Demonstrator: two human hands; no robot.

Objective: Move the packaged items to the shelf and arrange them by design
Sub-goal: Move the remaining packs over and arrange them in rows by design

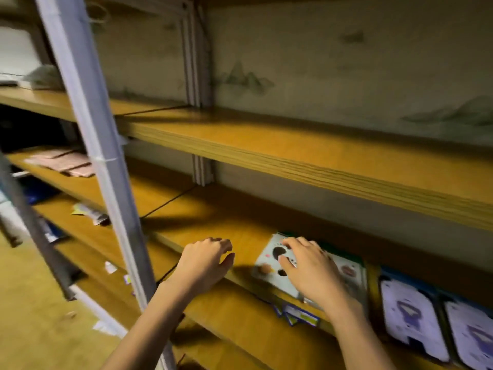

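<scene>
right hand [312, 268] lies palm down on the pale blue packaged item [268, 259], fingers [293, 245] spread flat on its face. the item lies flat on the middle shelf [213, 217]. left hand [205, 260] is just beside it, fingers loosely curled, holding nothing.

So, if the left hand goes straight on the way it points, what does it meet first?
Probably nothing soon: the left hand points over the orange wooden shelf board toward the beige back wall. Depth is unclear.
</scene>
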